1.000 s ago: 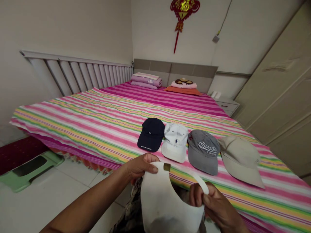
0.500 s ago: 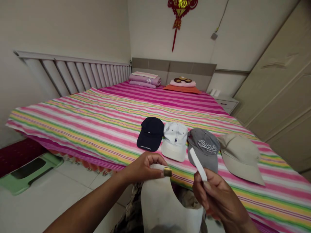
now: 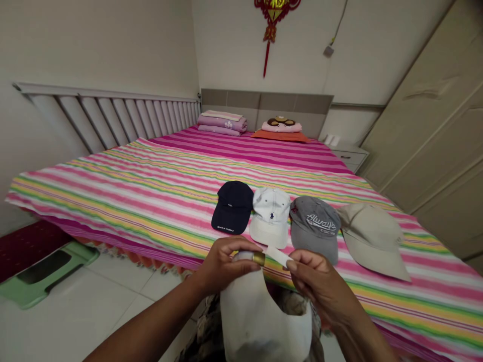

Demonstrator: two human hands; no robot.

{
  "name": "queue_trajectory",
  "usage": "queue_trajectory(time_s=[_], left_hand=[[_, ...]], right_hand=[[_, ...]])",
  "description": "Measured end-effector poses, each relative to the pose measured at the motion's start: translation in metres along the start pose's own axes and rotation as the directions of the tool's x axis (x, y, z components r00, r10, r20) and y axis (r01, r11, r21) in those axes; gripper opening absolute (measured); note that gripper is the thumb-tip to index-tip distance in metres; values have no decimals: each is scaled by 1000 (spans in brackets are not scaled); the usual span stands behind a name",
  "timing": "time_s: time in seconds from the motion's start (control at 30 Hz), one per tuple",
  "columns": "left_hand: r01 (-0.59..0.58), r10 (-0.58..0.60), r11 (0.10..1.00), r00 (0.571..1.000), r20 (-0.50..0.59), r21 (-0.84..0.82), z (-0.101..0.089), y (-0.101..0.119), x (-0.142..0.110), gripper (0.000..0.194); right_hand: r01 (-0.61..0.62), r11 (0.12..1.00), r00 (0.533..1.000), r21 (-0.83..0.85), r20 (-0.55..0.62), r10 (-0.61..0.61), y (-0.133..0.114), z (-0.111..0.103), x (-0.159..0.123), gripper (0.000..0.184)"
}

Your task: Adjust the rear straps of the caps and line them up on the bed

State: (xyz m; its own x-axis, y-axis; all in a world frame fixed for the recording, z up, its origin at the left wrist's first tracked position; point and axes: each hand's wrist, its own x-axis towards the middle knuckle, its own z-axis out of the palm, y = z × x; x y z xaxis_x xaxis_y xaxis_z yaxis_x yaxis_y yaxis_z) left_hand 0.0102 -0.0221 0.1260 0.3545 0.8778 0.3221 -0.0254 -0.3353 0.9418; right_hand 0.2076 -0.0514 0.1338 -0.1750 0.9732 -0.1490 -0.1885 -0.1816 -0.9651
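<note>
A white cap (image 3: 260, 322) is held low in front of me, its back opening facing up. My left hand (image 3: 232, 261) pinches the short strap end with the brass buckle (image 3: 258, 258). Between the thumb and fingers of my right hand (image 3: 315, 279) is the loose white strap (image 3: 278, 256), its tip close to the buckle; whether it touches I cannot tell. Beyond my hands a row of caps lies on the bed: a navy cap (image 3: 233, 207), a white cap with a small dark emblem (image 3: 270, 216), a grey cap with lettering (image 3: 315, 229) and a beige cap (image 3: 373, 239).
The bed (image 3: 124, 176) has a striped cover. Folded purple bedding (image 3: 222, 123) and a pink pillow (image 3: 281, 127) lie by the headboard (image 3: 298, 106). A green stool (image 3: 45, 274) stands on the floor at left. A nightstand (image 3: 349, 157) and wardrobe (image 3: 422, 130) are at right.
My right hand has moved left, bringing the strap, first looped and then pulled free, up to the buckle. My left hand has kept hold of the buckle end. The row of caps has not moved.
</note>
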Motion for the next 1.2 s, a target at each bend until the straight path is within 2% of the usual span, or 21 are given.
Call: queue_trajectory(time_s=[0.03, 0.1, 0.2, 0.4, 0.53, 0.7, 0.97, 1.2], left_hand=[[67, -71, 988, 997, -21, -140, 2, -1, 0, 21], [174, -197, 907, 980, -23, -383, 5, -3, 0, 19], [244, -288, 812, 958, 0, -530, 8, -4, 0, 20], [265, -329, 771, 944, -6, -579, 9, -5, -2, 22], [251, -344, 774, 937, -53, -582, 9, -5, -2, 25], [266, -363, 771, 930, -56, -579, 10, -6, -3, 25], [252, -350, 803, 933, -84, -540, 9, -5, -3, 26], [193, -267, 877, 957, -113, -439, 6, -6, -4, 24]], right_hand=[[9, 1000, 1000, 17, 1, -9, 0, 1, 1, 30], [17, 999, 1000, 46, 12, -18, 0, 4, 1, 29], [15, 998, 999, 54, 27, -17, -1, 9, 1, 28], [7, 997, 998, 80, 55, -12, -2, 12, 0, 25], [-2, 996, 998, 87, 69, -4, -1, 13, 1, 25], [0, 997, 998, 79, 68, -6, 0, 15, 3, 26], [-8, 997, 998, 72, 59, 4, 1, 16, 4, 24], [-40, 990, 997, 135, 76, 30, 4, 16, 6, 22]])
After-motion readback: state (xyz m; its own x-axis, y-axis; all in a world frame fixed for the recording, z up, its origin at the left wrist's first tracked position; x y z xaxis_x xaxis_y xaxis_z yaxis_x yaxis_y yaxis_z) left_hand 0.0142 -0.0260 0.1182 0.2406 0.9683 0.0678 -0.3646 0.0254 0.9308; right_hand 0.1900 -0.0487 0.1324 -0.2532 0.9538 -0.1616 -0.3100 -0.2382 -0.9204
